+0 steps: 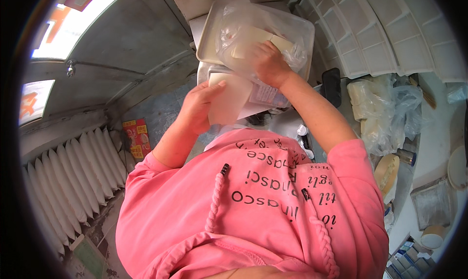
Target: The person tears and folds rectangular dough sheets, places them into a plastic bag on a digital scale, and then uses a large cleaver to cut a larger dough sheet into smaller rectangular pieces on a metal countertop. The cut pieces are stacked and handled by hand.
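My left hand (200, 103) grips pale, thin square sheets (229, 96), probably dough wrappers, with the thumb on top along their upper edge. How many sheets there are I cannot tell. Farther up, my right hand (270, 62) has curled fingers over a clear plastic bag (234, 19). Pale blocks or stacks (252, 37) show in the bag beside those fingers. Motion blur hides the fingertips, so whether they pinch anything is unclear. The bag lies in a shallow, whitish plastic tray (210, 41). Below it, a container with a printed label (266, 94) is partly covered by the sheets.
Stacked white plastic crates (362, 30) stand at the upper right. Near my right elbow are a dark case-like object (331, 87) and plastic-wrapped pale packs (369, 107). A ribbed radiator (78, 176) lines the left wall, with a red and yellow printed package (136, 138) close by.
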Available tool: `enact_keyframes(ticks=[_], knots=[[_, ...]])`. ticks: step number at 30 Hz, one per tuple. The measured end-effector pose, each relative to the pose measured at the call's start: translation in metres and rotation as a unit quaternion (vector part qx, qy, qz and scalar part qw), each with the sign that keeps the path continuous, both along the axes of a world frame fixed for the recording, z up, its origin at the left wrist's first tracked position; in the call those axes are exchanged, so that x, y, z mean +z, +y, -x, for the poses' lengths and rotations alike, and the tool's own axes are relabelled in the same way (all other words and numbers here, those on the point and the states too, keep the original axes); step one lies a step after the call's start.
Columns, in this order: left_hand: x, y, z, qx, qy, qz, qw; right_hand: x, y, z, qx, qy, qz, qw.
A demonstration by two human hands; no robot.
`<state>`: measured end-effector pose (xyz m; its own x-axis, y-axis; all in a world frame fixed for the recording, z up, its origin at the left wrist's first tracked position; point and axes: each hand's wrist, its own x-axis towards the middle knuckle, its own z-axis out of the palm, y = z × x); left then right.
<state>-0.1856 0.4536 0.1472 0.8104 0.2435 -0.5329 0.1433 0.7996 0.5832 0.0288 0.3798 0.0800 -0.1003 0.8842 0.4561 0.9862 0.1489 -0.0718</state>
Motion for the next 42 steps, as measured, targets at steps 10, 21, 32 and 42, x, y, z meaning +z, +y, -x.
enact_keyframes(ticks=[10, 21, 32, 42], knots=[[-0.012, -0.088, -0.032, -0.078, -0.105, -0.05, 0.99, 0.072, -0.107, 0.016, -0.155, 0.583, 0.072, 0.794], [-0.037, -0.292, -0.139, -0.47, 0.077, -0.084, 0.875, 0.04, -0.384, 0.027, -0.366, 0.716, 0.105, 0.585], [-0.081, -0.39, -0.149, -0.458, 0.11, -0.033, 0.881, -0.007, -0.483, -0.003, -0.47, 0.516, 0.203, 0.686], [-0.119, -0.41, -0.177, -0.427, 0.155, -0.07, 0.888, -0.057, -0.488, -0.062, -0.525, 0.393, 0.241, 0.715]])
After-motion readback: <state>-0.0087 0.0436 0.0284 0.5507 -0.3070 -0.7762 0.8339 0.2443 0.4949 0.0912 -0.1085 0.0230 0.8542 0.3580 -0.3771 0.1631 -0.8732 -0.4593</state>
